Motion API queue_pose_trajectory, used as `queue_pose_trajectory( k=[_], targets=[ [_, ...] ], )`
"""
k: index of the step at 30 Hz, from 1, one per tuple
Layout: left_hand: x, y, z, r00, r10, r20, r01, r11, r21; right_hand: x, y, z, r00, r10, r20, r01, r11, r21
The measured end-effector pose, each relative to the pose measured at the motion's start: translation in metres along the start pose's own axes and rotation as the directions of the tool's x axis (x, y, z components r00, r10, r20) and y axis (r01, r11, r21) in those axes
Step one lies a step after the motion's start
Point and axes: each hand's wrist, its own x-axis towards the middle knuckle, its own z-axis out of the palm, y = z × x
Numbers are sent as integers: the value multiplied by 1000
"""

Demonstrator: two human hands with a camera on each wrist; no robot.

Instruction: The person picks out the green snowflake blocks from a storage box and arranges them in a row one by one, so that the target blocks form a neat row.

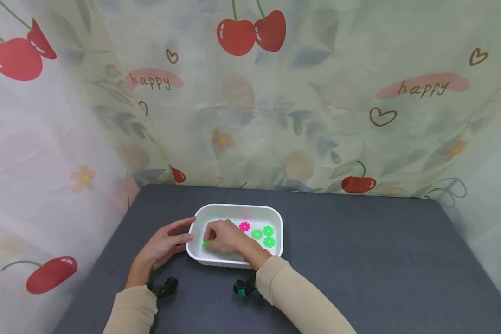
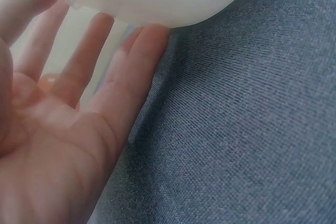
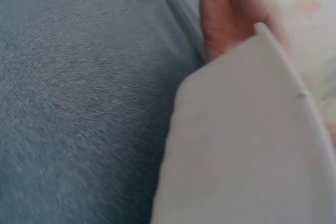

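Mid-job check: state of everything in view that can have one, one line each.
White basin: upright, uncovered, on the dark table.
Left hand: fingers extended, touching the basin's left end.
Right hand: inside the basin, fingers bent down; grip on anything unclear.
Leftmost green piece: partly hidden by that hand.
Pink piece: lying in the basin, untouched.
Three green pieces: lying at the basin's right, untouched.
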Motion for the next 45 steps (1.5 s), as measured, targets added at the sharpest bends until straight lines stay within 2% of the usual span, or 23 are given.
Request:
queue_pose_trajectory(
  k=[7, 15, 20, 26, 31, 35, 39, 45],
  targets=[
    [-2, 1, 1, 1000, -29, -10, 29, 999, 17, -13, 3, -20, 997, 54, -58, -45, 988, 146],
    [-1, -8, 1, 999, -43, -9, 43, 999, -3, -32, 2, -47, 986, 44, -162, 3, 960, 279],
    [1, -11, 0, 998, -54, -23, 54, 998, -29, -42, 0, -61, 976, 71, -206, 1, 944, 331],
    [1, -9, 0, 999, -38, -23, 38, 999, -19, -57, 6, -80, 962, 117, -248, -15, 927, 376],
    [2, -6, 3, 999, -23, -22, 23, 1000, -6, -71, 18, -93, 939, 154, -307, -11, 907, 421],
    [2, -5, 4, 999, -25, -20, 24, 1000, -4, -84, 29, -101, 917, 191, -350, 0, 877, 480],
    [2, -4, 4, 999, -27, -24, 27, 1000, 0, -99, 36, -113, 882, 242, -404, 9, 849, 529],
    [0, -1, 5, 999, -30, -40, 30, 999, 16, -120, 52, -123, 835, 306, -456, -1, 831, 556]
  ],
)
